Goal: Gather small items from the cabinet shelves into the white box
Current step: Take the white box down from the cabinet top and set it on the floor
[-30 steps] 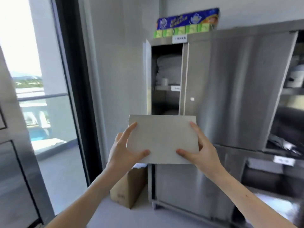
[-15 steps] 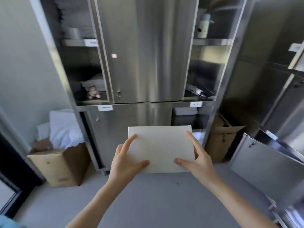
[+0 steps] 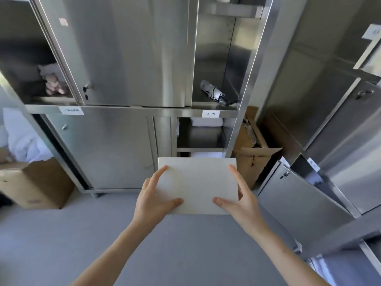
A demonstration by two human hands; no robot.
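L hand (image 3: 153, 200), R hand (image 3: 244, 201) hold 1 white box (image 3: 198, 182); prob. 1 umbrella (image 3: 214, 92) shelved.

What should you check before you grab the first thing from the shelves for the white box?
1. The white box is held firmly: ok. The left hand and the right hand grip its two sides.
2. A hand is free for picking: not ok. Both hold the box.
3. The box is open with room inside: cannot tell. Only one flat white face shows.
4. The folded umbrella is easy to get at: ok. It lies on the right open shelf with nothing in front.
5. The small pink toy is in sight: ok. It sits on the left open shelf.
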